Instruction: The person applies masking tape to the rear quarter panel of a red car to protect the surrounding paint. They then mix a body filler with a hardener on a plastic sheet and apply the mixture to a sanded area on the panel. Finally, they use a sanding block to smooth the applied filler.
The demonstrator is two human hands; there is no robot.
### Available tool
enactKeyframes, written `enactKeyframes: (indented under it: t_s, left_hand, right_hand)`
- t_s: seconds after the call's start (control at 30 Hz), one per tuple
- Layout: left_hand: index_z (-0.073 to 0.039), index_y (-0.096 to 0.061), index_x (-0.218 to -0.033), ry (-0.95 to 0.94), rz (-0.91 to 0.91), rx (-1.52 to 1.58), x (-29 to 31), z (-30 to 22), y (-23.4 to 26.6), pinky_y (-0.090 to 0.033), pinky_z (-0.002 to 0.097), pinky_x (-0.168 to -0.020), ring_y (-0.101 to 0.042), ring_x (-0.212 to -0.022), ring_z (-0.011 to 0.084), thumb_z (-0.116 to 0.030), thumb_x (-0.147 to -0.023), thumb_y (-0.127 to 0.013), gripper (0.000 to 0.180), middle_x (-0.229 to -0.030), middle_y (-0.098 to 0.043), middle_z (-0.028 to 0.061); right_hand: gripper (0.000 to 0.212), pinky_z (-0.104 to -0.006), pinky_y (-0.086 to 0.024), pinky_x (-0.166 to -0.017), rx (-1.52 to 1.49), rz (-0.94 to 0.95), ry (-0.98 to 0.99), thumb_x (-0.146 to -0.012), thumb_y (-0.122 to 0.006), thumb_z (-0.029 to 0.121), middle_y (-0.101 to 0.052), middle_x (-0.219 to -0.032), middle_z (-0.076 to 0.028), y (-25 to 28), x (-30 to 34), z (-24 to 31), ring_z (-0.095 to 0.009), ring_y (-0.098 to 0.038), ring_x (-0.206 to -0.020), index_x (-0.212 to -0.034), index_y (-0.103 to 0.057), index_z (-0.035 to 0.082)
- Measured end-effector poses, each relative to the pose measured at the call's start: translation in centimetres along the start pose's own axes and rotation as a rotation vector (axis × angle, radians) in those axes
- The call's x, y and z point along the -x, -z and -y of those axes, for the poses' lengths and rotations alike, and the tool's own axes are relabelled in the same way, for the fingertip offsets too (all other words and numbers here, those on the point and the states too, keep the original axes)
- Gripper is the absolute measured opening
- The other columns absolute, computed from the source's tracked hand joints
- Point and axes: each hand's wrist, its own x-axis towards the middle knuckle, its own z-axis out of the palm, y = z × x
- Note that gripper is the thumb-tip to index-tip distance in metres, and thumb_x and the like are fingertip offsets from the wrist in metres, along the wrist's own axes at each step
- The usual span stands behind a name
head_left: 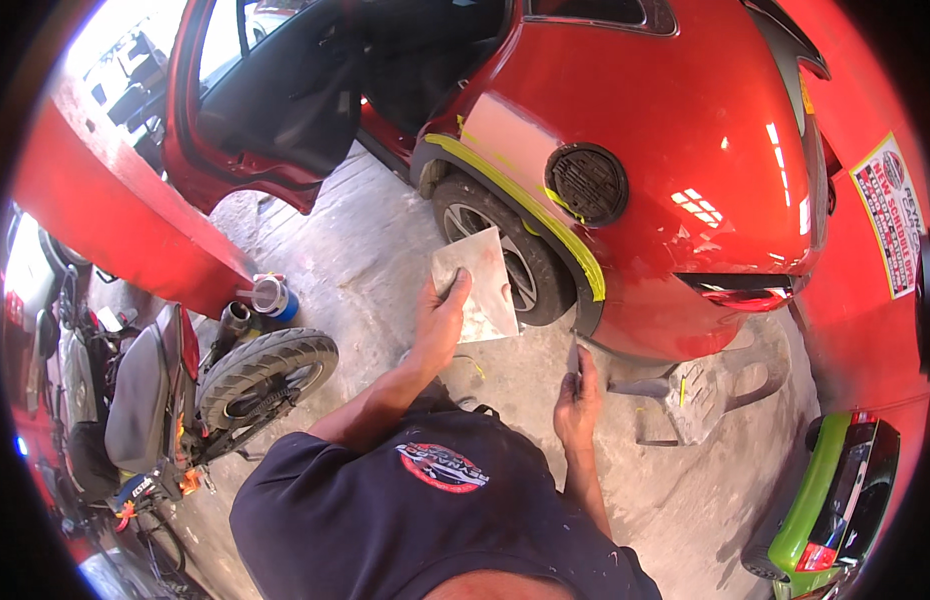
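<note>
My left hand [445, 318] grips a thin whitish board [482, 275] by its left edge, thumb on top, and a few smudges show on its face. In my right hand [580, 395] is a thin grey flat blade, probably a spreader [573, 353], seen nearly edge-on. Both hands are in front of the red car's rear wheel [505, 250], apart from the bodywork. Above the wheel is a dull pinkish patch [507, 138] on the panel. Yellow masking tape [565, 243] follows the wheel arch, and more lies by the dark round fuel filler recess [586, 184].
The car's rear door [275, 110] stands open at the far left. A motorcycle [145, 410] is parked at the left, near a red pillar [125, 200] and a blue can [277, 298]. A low stand [695, 400] rests on the floor to the right. Farther right is a green car [825, 500].
</note>
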Motion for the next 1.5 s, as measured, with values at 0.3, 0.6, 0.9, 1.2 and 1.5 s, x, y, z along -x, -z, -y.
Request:
enactKeyframes:
  t_s: [0.3, 0.6, 0.9, 1.2, 1.5]
  left_hand:
    - [-0.002, -0.056, -0.127, 0.045, 0.001, 0.001, 0.3, 1.3, -0.6, -0.055, 0.0305, -0.078, -0.065, -0.092, 0.0130, -0.011, -0.099, -0.060, 0.030, -0.109, -0.068, 0.0057]
    - [-0.001, -0.056, -0.127, 0.061, 0.007, -0.048, 0.1, 1.5, 0.0, -0.051, 0.0297, -0.083, -0.062, -0.096, 0.0130, -0.015, -0.098, -0.062, 0.033, -0.111, -0.067, 0.0057]
    - [-0.001, -0.059, -0.125, 0.154, 0.000, -0.205, -3.7, 3.2, 2.3, -0.050, 0.0298, -0.084, -0.062, -0.097, 0.0138, -0.016, -0.096, -0.065, 0.033, -0.111, -0.067, 0.0049]
    - [-0.004, -0.061, -0.124, 0.181, 0.176, -0.056, -18.3, -3.8, -1.7, -0.054, 0.0349, -0.086, -0.066, -0.102, 0.0198, -0.011, -0.092, -0.067, 0.033, -0.115, -0.066, 0.0059]
    - [-0.006, -0.052, -0.133, 0.286, 0.531, -0.195, -35.2, -9.7, -4.0, -0.051, 0.0414, -0.096, -0.062, -0.113, 0.0259, -0.015, -0.095, -0.061, 0.041, -0.125, -0.061, 0.0092]
  right_hand:
    - [0.055, -0.0387, -0.044, -0.104, -0.119, 0.063, -0.012, -0.092, -0.049, -0.008, -0.057, -0.134, -0.020, -0.8, 1.5, -1.4, -0.031, -0.057, -0.125, -0.145, -0.046, 0.008]
    - [0.023, -0.0368, -0.051, -0.074, -0.176, 0.080, -0.221, -0.091, -0.056, 0.000, -0.066, -0.094, -0.014, -0.7, 1.1, -1.9, -0.024, -0.065, -0.079, -0.113, -0.051, 0.005]
    - [0.034, -0.0283, -0.049, -0.081, -0.312, -0.162, -0.352, -0.080, -0.054, -0.004, -0.065, -0.093, -0.007, -1.3, -1.4, -3.4, -0.014, -0.060, -0.085, -0.114, -0.056, 0.000]
    - [0.037, -0.0334, -0.051, -0.091, -1.052, -0.513, -0.648, -0.088, -0.065, -0.003, -0.066, -0.112, -0.010, -6.5, -8.1, -6.6, -0.019, -0.064, -0.100, -0.124, -0.054, 0.000]
    - [0.044, -0.0290, -0.053, -0.085, -1.187, -0.865, -0.608, -0.093, -0.067, 0.004, -0.067, -0.112, -0.013, -20.1, -21.2, -5.1, -0.018, -0.067, -0.093, -0.131, -0.048, -0.004]
